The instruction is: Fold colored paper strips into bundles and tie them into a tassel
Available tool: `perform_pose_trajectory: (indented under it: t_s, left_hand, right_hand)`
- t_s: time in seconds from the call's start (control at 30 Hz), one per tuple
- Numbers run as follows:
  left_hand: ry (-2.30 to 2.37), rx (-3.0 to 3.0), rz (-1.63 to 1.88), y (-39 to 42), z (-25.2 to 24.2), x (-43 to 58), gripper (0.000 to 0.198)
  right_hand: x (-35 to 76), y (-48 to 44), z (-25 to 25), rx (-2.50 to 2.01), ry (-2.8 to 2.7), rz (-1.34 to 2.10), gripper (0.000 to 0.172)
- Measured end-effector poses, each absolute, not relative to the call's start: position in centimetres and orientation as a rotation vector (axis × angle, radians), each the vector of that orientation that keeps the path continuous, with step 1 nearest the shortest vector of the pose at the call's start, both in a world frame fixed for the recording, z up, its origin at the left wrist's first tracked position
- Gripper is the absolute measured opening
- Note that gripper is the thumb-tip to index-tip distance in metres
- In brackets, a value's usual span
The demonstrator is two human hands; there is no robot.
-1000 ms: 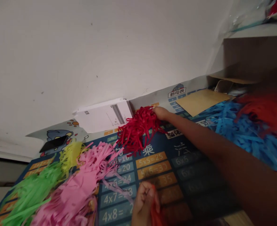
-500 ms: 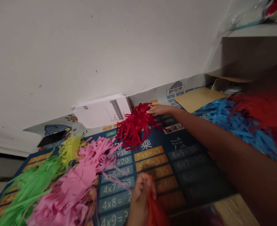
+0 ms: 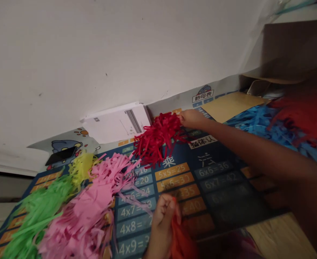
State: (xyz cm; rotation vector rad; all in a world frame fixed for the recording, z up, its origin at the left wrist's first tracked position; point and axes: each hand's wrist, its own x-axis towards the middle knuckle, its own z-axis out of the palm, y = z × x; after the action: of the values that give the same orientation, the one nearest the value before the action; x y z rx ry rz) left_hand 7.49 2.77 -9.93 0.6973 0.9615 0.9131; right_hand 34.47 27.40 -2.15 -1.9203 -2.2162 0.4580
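The crimson paper fringe (image 3: 158, 140) lies on the printed table cover (image 3: 212, 190), just in front of the wall (image 3: 147, 54), with the right hand (image 3: 193, 118) at its upper right edge. That hand's fingers are drawn in close together, tips against the strips; the spot is dim and small, so I cannot tell whether paper is truly pinched. The left hand (image 3: 162, 216), low and near the front edge, is curled closed around an orange-red bundle (image 3: 182, 239), a tip of it poking out above the thumb. Good handling here would mean taking the crimson strips by their gathered end rather than by loose tips, moving gently since thin paper would probably tear or tangle, and keeping the left grip firm but not crushing. The white packet (image 3: 107, 129) leaning on the wall crowds the fringe's left side, and curls of the pink fringe (image 3: 80, 223) reach right up to its lower left, so a drag that way could snag. Green fringe (image 3: 39, 205), yellow fringe (image 3: 81, 167) and a flat black object (image 3: 62, 156) sit farther left; a brown sheet (image 3: 228, 106), blue strips (image 3: 266, 120) and a blurred red heap (image 3: 306, 111) fill the right, beyond the outstretched forearm.
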Motion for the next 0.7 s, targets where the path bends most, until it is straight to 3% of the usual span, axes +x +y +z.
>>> perform_pose_trajectory:
  t_s: [0.13,0.27,0.7]
  left_hand:
    - [0.948,0.737,0.916,2.8,-10.1,7.6,0.037]
    - [0.934,0.735,0.972,2.9,-10.3,7.9,0.039]
    - [0.938,0.801,1.009,3.1,-9.5,8.2,0.046]
  right_hand:
    - [34.9,24.4,-3.5,-1.963,-2.312,0.486,0.015]
    - [33.6,24.2,-5.2,-1.932,-2.330,0.410,0.024]
    - [33.8,24.4,-6.4,-2.023,-2.406,0.284,0.024]
